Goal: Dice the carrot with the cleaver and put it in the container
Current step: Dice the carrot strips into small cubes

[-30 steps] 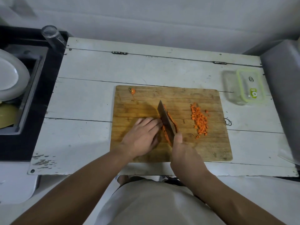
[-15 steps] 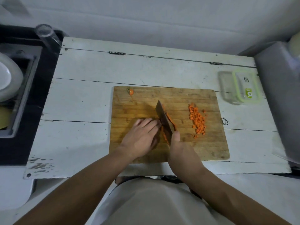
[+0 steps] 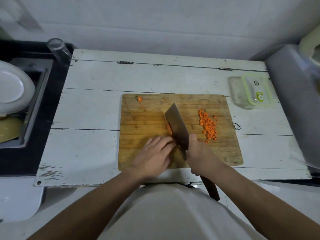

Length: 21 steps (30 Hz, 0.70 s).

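On the wooden cutting board (image 3: 223, 153) my right hand (image 3: 201, 154) grips the dark handle of the cleaver (image 3: 176, 126), whose blade lies tilted with its flat side up over the carrot strips (image 3: 168, 129). Only a little orange shows at the blade's left edge. My left hand (image 3: 154, 155) rests flat on the board beside the blade, fingertips at the strips. A heap of diced carrot (image 3: 207, 126) lies to the right of the blade. The carrot's cut-off top (image 3: 140, 99) lies at the board's far left corner. The clear container (image 3: 249, 91) with a green-rimmed lid stands beyond the board's right corner.
A white table (image 3: 90, 135) carries the board. To the left is a sink (image 3: 26, 108) with a white plate (image 3: 12, 87) and a yellow dish; a drinking glass (image 3: 58, 47) stands at its corner. A grey bin (image 3: 297, 101) stands at the right edge.
The cleaver blade has tipped from standing on edge to lying tilted, flat side up, and now covers most of the carrot strips. My left hand stays beside it.
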Each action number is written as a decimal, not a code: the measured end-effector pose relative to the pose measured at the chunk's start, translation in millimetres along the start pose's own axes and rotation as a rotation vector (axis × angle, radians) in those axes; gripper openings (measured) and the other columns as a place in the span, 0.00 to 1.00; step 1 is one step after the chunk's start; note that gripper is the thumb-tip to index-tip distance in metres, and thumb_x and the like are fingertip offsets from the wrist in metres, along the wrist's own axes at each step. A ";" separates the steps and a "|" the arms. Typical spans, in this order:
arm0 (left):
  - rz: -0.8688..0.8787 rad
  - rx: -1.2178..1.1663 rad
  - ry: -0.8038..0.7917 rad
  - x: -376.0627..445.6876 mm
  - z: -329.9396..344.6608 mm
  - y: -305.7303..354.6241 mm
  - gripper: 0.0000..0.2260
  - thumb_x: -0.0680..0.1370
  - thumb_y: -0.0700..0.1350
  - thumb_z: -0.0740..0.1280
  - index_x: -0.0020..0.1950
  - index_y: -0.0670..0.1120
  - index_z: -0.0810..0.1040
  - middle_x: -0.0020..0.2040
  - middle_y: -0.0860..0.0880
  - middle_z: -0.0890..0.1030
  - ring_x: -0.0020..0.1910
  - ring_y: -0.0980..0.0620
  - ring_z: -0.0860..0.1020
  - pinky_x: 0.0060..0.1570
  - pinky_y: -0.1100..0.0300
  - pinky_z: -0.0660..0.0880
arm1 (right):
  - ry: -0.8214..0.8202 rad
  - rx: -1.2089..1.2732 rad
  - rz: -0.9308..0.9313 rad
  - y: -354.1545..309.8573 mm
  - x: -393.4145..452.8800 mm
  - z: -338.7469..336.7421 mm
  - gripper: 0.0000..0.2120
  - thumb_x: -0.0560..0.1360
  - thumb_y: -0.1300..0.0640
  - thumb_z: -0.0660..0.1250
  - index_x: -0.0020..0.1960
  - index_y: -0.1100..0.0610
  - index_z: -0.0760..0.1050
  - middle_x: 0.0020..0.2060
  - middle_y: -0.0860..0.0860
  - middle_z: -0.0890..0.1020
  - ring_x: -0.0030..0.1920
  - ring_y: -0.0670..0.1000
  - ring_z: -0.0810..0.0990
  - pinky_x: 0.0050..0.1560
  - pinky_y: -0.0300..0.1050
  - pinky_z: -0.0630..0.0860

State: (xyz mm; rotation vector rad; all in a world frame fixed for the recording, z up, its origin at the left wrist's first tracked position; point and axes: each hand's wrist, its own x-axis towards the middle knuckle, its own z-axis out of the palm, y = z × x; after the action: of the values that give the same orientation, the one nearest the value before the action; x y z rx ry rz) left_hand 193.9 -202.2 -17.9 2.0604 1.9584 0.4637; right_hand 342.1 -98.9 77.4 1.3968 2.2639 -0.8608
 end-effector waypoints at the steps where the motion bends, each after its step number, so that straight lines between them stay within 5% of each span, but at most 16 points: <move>1: 0.024 -0.012 -0.015 -3.7 3.8 6.4 0.23 0.76 0.49 0.64 0.72 0.48 0.75 0.70 0.50 0.74 0.70 0.50 0.69 0.69 0.53 0.66 | 0.003 -0.012 -0.001 -0.2 -0.5 0.8 0.11 0.78 0.66 0.58 0.51 0.53 0.59 0.38 0.58 0.79 0.30 0.57 0.83 0.29 0.58 0.81; 5: 0.008 -0.011 -0.009 -5.7 17.8 16.8 0.23 0.76 0.50 0.66 0.71 0.46 0.76 0.70 0.49 0.75 0.71 0.50 0.70 0.72 0.56 0.60 | -0.013 -0.016 -0.028 -7.2 -2.3 -5.4 0.10 0.79 0.67 0.58 0.49 0.54 0.60 0.39 0.59 0.78 0.29 0.57 0.83 0.24 0.52 0.80; 10: 0.122 0.082 0.023 -2.5 14.4 8.7 0.21 0.81 0.52 0.62 0.71 0.45 0.76 0.70 0.48 0.77 0.73 0.48 0.71 0.72 0.51 0.66 | -0.044 -0.063 -0.027 -9.9 -4.2 -13.9 0.10 0.78 0.68 0.56 0.51 0.54 0.60 0.38 0.60 0.79 0.29 0.58 0.83 0.25 0.55 0.81; 21: 0.124 0.102 -0.029 -0.3 4.3 9.7 0.21 0.82 0.56 0.58 0.73 0.52 0.72 0.71 0.49 0.72 0.74 0.48 0.67 0.72 0.49 0.63 | -0.167 -0.069 -0.020 -9.3 0.5 -43.7 0.09 0.82 0.64 0.59 0.53 0.52 0.60 0.39 0.60 0.82 0.31 0.56 0.85 0.30 0.50 0.83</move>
State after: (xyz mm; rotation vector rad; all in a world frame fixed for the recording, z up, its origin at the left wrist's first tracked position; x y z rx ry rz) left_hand 204.5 -203.0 -17.9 2.2475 1.8818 0.3642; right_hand 334.6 -73.1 113.1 1.2269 2.1637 -0.8634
